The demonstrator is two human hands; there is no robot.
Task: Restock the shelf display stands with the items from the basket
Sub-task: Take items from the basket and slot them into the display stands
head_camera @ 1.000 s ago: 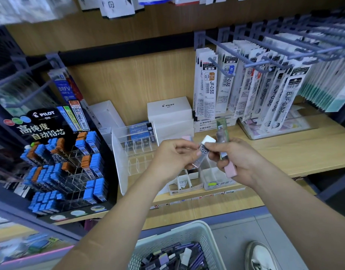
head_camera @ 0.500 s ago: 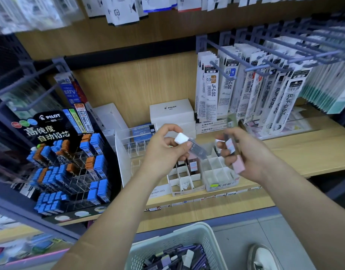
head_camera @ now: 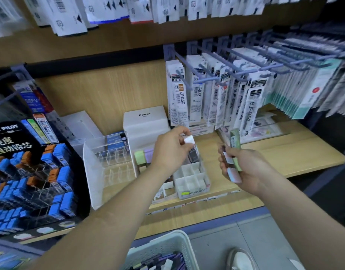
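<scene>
My left hand [head_camera: 170,151] pinches a dark lead case with a white cap [head_camera: 191,148], its lower end at a back cell of the small white divided stand [head_camera: 193,182] on the wooden shelf. To the right, my right hand [head_camera: 243,168] grips several more lead cases [head_camera: 234,158], one green, one pink-capped, one dark. Green and lilac cases [head_camera: 143,155] stand in the neighbouring stand, partly hidden by my left hand. The pale mesh basket [head_camera: 164,248] below holds several purple and dark cases.
A clear acrylic tiered stand [head_camera: 107,162] stands left of the white one. A black Pilot display [head_camera: 29,172] with blue and orange boxes fills the far left. A white Pilot box [head_camera: 146,121] sits behind. Refill packs [head_camera: 226,94] hang on hooks at right. A shoe [head_camera: 239,260] shows on the floor.
My left hand took the white-capped case from my right hand, carried it left, then turned it upright and lowered it toward the white stand. My right hand drifted right and down.
</scene>
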